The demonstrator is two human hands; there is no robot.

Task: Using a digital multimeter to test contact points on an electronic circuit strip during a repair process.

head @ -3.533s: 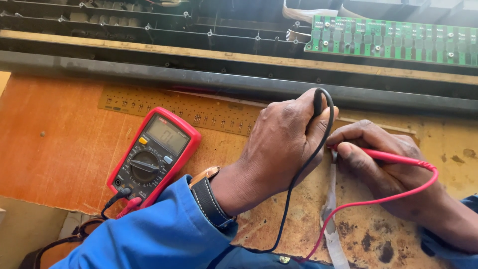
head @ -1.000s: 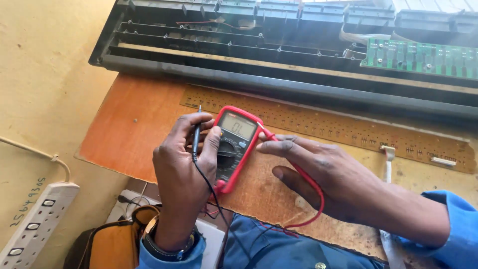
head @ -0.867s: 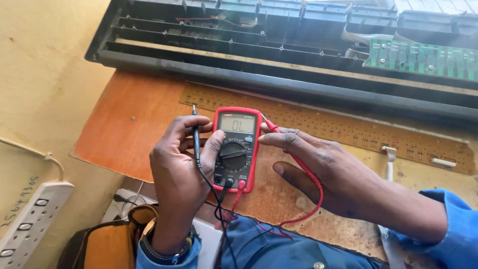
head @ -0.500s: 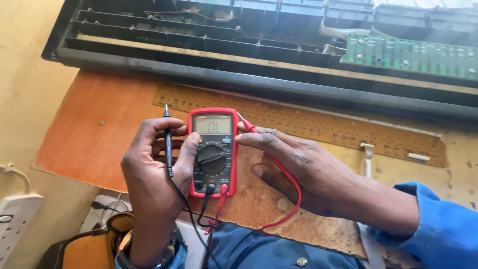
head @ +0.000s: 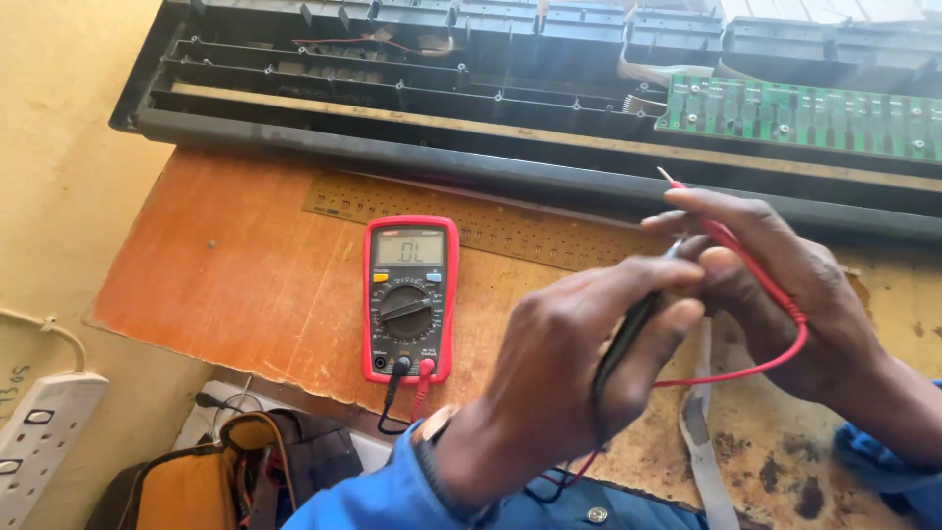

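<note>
sleeves: blue, both arms | left wrist [head: 432, 429]: watch with tan strap | hands: bare

Bright daylight fell evenly across the desk [head: 245, 265], warm on the orange wood. The left hand [head: 579, 373] cast only a soft shadow toward 6 o'clock. The meter [head: 410, 299] stayed sharp, its screen free of glare. The keyboard shell [head: 491, 79] at 12 o'clock lay darker, with slight bending near the edges.

black probe [head: 628, 339]: tip hidden by hands | power strip [head: 39, 432]: cut off left
</note>
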